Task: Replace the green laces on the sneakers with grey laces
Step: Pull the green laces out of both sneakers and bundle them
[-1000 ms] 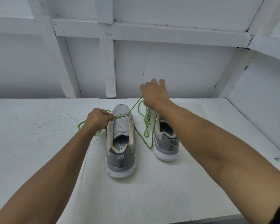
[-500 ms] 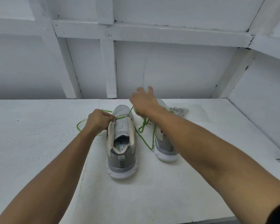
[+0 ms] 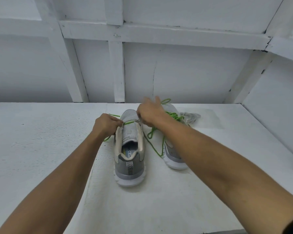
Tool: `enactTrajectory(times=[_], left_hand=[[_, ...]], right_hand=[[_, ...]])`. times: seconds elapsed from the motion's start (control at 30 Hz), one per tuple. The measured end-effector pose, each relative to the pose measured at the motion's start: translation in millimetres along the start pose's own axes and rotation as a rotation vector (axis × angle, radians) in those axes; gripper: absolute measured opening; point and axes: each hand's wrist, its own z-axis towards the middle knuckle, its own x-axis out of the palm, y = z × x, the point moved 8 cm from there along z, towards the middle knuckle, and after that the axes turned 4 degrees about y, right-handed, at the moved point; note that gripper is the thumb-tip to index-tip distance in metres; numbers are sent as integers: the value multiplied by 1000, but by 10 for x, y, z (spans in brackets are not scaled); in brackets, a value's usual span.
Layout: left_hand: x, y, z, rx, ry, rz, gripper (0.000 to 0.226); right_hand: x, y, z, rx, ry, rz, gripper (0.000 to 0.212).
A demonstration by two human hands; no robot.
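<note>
Green lace [image 3: 129, 123] crosses the tongue of the nearer sneaker [image 3: 129, 159] in a single short span, high up near the toe end of the eyelet rows. This grey sneaker stands on the white bench [image 3: 41, 149] with its heel toward the camera and its collar spread wide. The left hand [image 3: 107, 125] has its fingers curled against the sneaker's left eyelet edge, gripping there where the lace comes out. A loose green end trails onto the bench below that hand.

The right hand [image 3: 150, 112] reaches over to the right eyelet edge. Its thumb and forefinger come together low by the lace's other end, while the remaining fingers lift upward and are blurred. I cannot tell whether it really has hold of the lace.

A second sneaker [image 3: 172, 159] stands just beside the first, largely hidden by the right forearm. A tangle of green loops [image 3: 174, 115] lies over its front, and strands hang down onto the bench between the two shoes. Grey laces [image 3: 190, 116] lie bunched on the bench just past this sneaker's toe, near the white panelled wall [image 3: 184, 73].
</note>
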Motion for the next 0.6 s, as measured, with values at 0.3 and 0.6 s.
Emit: enactTrajectory(times=[0.3, 0.6], left_hand=[[7, 26, 25, -5, -2, -15, 15], [2, 21, 30, 7, -13, 20, 16]], right_hand=[[-422, -510, 13, 137, -114, 131, 69], [-141, -175, 4, 11, -93, 27, 26]])
